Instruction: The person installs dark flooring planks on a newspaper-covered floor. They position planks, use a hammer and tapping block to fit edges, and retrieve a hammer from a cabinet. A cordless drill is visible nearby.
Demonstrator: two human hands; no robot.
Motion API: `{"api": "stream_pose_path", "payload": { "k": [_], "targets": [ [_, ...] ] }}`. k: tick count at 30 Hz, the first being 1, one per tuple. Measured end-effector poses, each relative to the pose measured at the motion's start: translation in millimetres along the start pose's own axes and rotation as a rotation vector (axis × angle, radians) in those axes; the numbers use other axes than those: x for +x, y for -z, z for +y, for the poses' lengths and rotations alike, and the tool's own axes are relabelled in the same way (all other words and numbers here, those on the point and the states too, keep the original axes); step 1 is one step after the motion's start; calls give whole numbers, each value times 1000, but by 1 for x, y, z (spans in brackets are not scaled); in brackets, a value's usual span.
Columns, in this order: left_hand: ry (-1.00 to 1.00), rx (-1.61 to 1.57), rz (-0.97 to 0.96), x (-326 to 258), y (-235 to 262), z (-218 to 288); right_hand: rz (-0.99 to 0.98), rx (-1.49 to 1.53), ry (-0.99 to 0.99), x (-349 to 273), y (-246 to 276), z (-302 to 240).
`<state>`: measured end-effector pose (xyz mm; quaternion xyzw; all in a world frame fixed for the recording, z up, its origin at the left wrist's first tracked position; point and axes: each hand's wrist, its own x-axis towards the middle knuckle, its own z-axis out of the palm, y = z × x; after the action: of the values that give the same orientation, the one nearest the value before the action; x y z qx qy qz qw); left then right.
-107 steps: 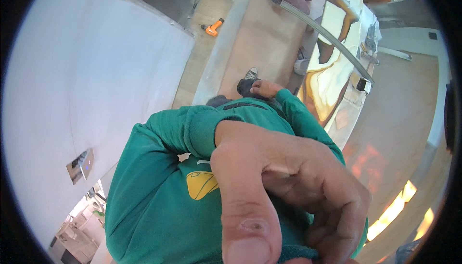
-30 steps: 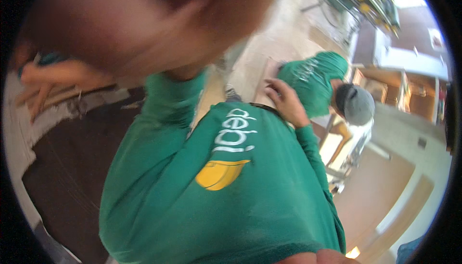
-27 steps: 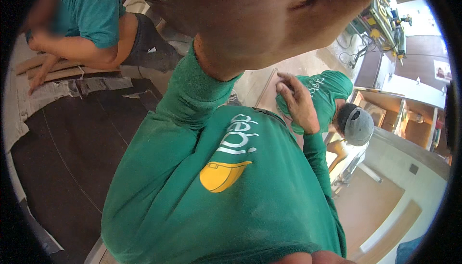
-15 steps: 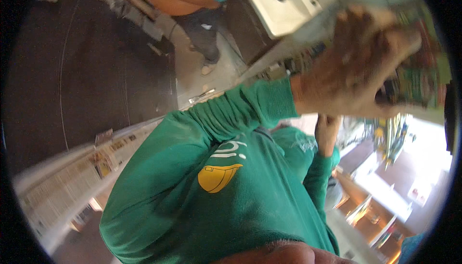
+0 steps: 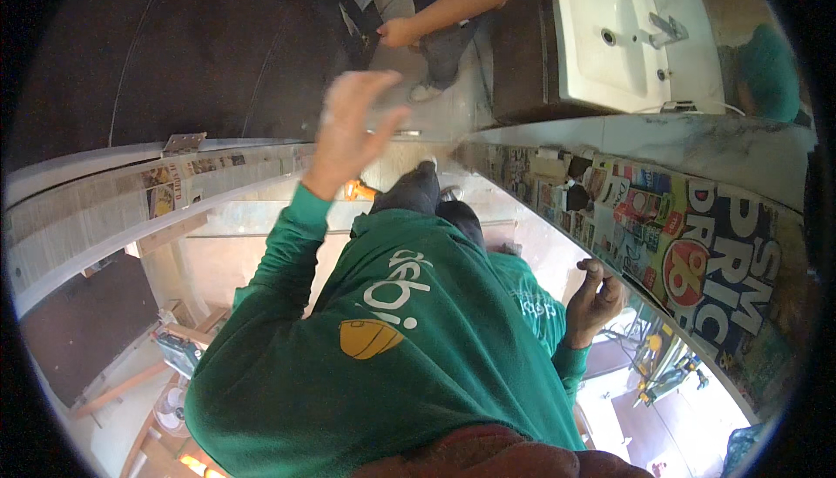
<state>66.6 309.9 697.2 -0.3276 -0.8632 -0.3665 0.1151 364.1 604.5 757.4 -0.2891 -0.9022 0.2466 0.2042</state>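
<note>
My left hand (image 5: 348, 134) is raised in front of me, its fingers and thumb spread with nothing between them. It is nearest to a dark panel (image 5: 192, 51) and the newspaper-covered strip (image 5: 165, 186) along that panel's edge. On the right, my right hand (image 5: 596, 299) hangs low with its fingers curled in toward the thumb. Whatever it may hold is hidden. Beside it runs a newspaper-covered surface (image 5: 644, 234). A co-worker's bare forearm (image 5: 461, 12) reaches in beyond my left hand, ending in a closed hand (image 5: 398, 32) next to the dark panel.
A white washbasin (image 5: 568, 51) with a chrome tap (image 5: 666, 31) stands on a dark cabinet at far right. On the floor lies an orange object (image 5: 359, 190). Tools (image 5: 666, 373) lie at lower right. Another green-shirted person (image 5: 531, 291) is close on my right.
My left arm has swung from the right side to the left, and its hand now shows spread fingers. The view has turned, bringing the basin and newspaper surface into clearer sight.
</note>
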Motion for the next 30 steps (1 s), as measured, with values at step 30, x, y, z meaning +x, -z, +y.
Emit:
{"api": "stream_pose_path", "payload": {
  "k": [30],
  "targets": [
    [-233,-2114,-382,164,8,88,-345,-192,-475,-89,-98,89]
  ]
}}
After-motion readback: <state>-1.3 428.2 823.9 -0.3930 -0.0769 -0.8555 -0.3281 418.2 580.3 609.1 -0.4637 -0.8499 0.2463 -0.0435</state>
